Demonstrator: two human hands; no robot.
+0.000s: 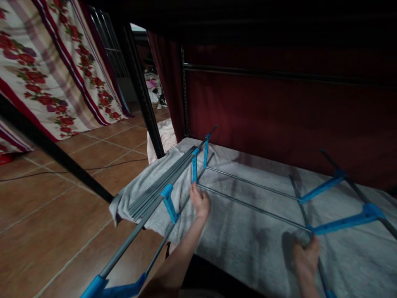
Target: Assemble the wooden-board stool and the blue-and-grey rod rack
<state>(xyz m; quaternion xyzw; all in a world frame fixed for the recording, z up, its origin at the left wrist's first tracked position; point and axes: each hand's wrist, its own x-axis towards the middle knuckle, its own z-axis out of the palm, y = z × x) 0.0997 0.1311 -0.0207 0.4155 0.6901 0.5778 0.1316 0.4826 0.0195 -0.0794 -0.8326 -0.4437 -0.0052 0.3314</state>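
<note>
A frame of grey metal rods and blue plastic connectors stands on a grey cloth (235, 240). My left hand (200, 200) has its fingers at the foot of an upright blue connector (194, 167), where a long cross rod (254, 209) begins. At the other end of that rod, my right hand (306, 254) has its fingertips at the joint below a blue connector (344, 223), beside a lower side rod. A second cross rod (251, 181) runs behind the first. Left of the frame lies a bundle of loose grey rods (164, 182).
Black metal posts (142, 91) and a bar frame the surface. Behind hangs a dark red cloth (279, 120). A floral curtain (62, 70) hangs at the left above the tiled floor (62, 215), where a thin cable runs. The frame's left side extends over the surface's edge.
</note>
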